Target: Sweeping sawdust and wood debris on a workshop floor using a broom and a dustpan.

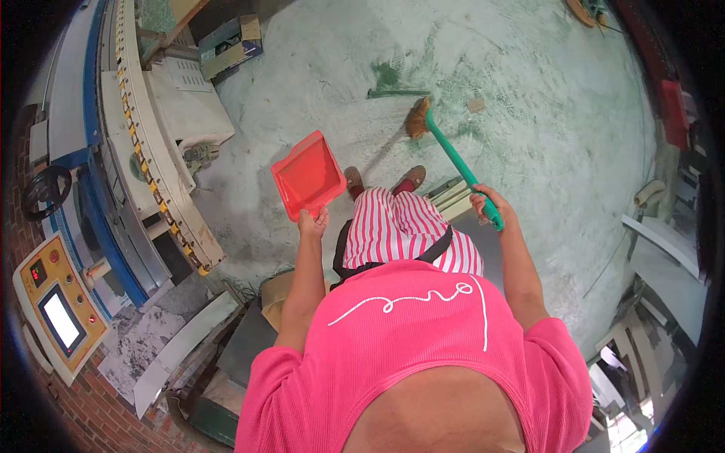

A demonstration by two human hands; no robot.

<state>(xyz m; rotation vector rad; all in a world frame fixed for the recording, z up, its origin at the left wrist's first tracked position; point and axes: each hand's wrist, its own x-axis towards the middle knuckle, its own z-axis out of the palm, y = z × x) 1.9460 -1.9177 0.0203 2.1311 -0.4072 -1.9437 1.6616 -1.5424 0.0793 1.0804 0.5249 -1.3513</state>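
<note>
While our left hand (313, 224) grips the red dustpan (307, 174) raised above the floor (529, 113), our right hand (489, 205) is closed on the green broom (445, 147). We judge that short strokes are best, with the pan lowered flat near the bristles.

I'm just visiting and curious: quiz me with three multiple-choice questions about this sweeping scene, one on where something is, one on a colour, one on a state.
1. Where is the large machine with the control panel?
A. on the person's left
B. on the person's right
C. straight ahead

2. What colour is the dustpan?
A. blue
B. red
C. yellow

3. How is the broom held?
A. lying loose on the floor
B. leaning on the machine
C. gripped, bristles on the floor

Answers:
1 A: the machine fills the picture's left side.
2 B: the dustpan in the left hand is red.
3 C: the right hand grips the broom, bristles on the floor.
</note>
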